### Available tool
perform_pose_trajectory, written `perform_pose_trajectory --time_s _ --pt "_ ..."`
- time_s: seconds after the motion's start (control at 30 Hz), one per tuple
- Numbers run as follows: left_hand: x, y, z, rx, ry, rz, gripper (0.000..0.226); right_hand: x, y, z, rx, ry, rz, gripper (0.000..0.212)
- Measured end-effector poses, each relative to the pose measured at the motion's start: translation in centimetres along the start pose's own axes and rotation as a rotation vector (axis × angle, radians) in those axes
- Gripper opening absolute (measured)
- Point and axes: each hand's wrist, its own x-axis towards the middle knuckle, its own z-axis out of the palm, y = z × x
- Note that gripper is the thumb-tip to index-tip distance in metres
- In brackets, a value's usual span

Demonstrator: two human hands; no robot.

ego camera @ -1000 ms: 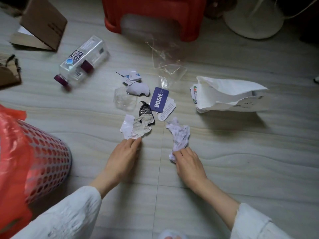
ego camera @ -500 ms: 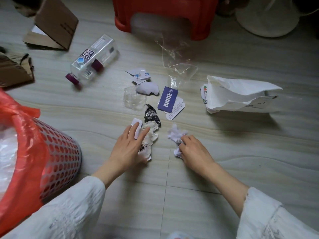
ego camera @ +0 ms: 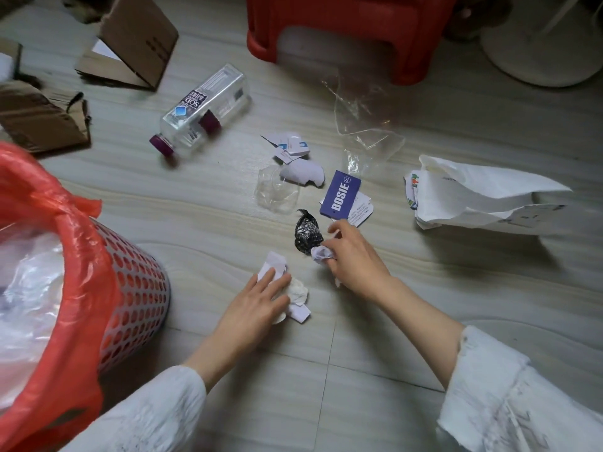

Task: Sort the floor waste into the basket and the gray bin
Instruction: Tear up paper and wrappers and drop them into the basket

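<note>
Beside the basket [ego camera: 130,288], the left hand [ego camera: 257,301] presses spread fingers on white paper [ego camera: 298,293]; the right hand [ego camera: 354,256] pinches a crumpled tissue [ego camera: 319,254].

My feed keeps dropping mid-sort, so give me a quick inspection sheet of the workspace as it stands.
Surface: pale tiled floor, scraps scattered across the middle.
Job's things: basket with red liner at left; gray bin not seen; plastic bottle lying on its side; blue tag; black wrapper; clear plastic film; white paper bag.
Clutter: cardboard pieces at upper left.
Hands: left hand rests on crumpled white paper; right hand grips a paper wad beside the wrapper.
Cables: nothing seen.
Surroundings: red stool; round white base at upper right.
</note>
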Motion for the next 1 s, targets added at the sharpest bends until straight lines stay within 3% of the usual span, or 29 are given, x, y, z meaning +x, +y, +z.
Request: perform_pose_trajectory --time_s 0.13,0.27,0.4,0.53,0.6,0.7,0.8,0.87,1.0 --pt "-0.6 0.0 0.3 0.027 0.07 -0.007 0.026 1.9 -1.0 0.9 -0.179 -0.121 -0.179 0.025" --pt "-0.4 -0.1 0.3 0.048 0.104 -0.058 0.028 1.4 -0.7 2.0 -0.232 -0.117 -0.146 0.039" --pt "-0.6 -0.3 0.8 0.078 0.134 -0.062 0.018 -0.6 -0.9 3.5 -0.274 0.029 -0.238 0.013" --pt "-0.6 0.3 1.1 0.08 0.139 -0.11 0.018 -1.9 -0.1 4.2 -0.237 0.092 -0.165 0.038" --pt "-0.4 0.6 1.0 0.011 0.141 -0.196 0.022 -2.4 0.2 4.4 -0.182 0.095 -0.151 0.033" --pt "0.1 1.2 0.2 -0.157 0.066 -0.345 0.023 -3.2 0.7 4.7 -0.09 0.038 -0.053 0.007" --pt "0.0 1.3 0.3 -0.267 -0.042 -0.394 0.023 -4.3 1.2 4.9 -0.051 0.037 0.011 0.01" --pt "-0.3 1.1 0.3 -0.269 -0.002 -0.392 0.026 -4.9 1.4 5.0 -0.027 0.1 0.008 0.004" --pt "-0.6 1.4 0.8 -0.14 0.075 -0.368 0.04 -5.5 1.9 5.6 -0.042 0.154 -0.001 0.027"
